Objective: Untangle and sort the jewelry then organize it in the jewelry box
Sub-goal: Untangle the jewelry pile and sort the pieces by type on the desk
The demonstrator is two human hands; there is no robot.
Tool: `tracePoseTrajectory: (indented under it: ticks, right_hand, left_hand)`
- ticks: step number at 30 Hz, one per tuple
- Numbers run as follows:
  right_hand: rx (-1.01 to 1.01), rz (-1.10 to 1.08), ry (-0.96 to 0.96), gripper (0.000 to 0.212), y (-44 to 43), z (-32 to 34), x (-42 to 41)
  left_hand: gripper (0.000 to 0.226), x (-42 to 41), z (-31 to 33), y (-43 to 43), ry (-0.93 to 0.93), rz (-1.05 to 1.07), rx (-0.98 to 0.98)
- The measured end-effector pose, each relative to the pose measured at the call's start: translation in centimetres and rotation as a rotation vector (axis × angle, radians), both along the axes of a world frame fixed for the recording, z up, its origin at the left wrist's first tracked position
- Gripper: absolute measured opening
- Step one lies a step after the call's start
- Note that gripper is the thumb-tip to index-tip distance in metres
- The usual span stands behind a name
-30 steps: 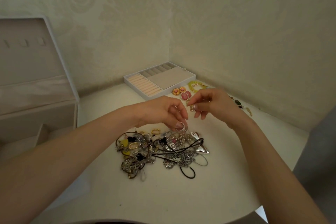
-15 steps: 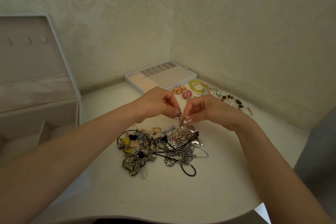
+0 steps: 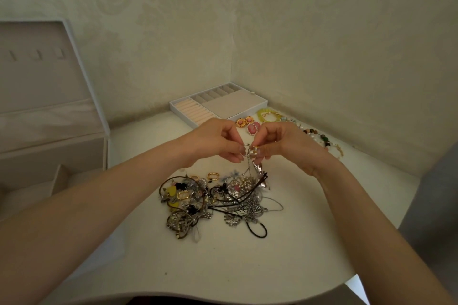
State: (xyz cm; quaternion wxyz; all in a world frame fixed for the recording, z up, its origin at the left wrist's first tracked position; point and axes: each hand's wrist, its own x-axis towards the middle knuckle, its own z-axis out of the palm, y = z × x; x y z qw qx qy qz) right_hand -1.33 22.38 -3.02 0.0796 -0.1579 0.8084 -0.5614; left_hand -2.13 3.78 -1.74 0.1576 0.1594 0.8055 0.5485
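Since a second earlier, the left hand had risen off the heap and both hands had drawn together. In the head view, the left hand and right hand each pinched a small silver-and-gold piece in curled fingertips above the tangled pile on the white table. The jewelry box stood open at far left. Its tray lay near the corner, with pink earrings and a yellow bracelet just beside it.

no readable text or labels anywhere
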Motion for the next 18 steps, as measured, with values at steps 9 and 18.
tracePoseTrajectory:
  ticks: [9,18]
  right_hand:
    - [-0.059,-0.068,0.014,0.026,0.19,0.31,0.09]
    - [-0.1,-0.077,0.019,0.026,0.14,0.04,-0.15]
  left_hand:
    - [0.014,0.25,0.41,0.28,-0.011,0.06,0.085]
    - [0.011,-0.03,0.85,-0.26,-0.061,-0.023,-0.003]
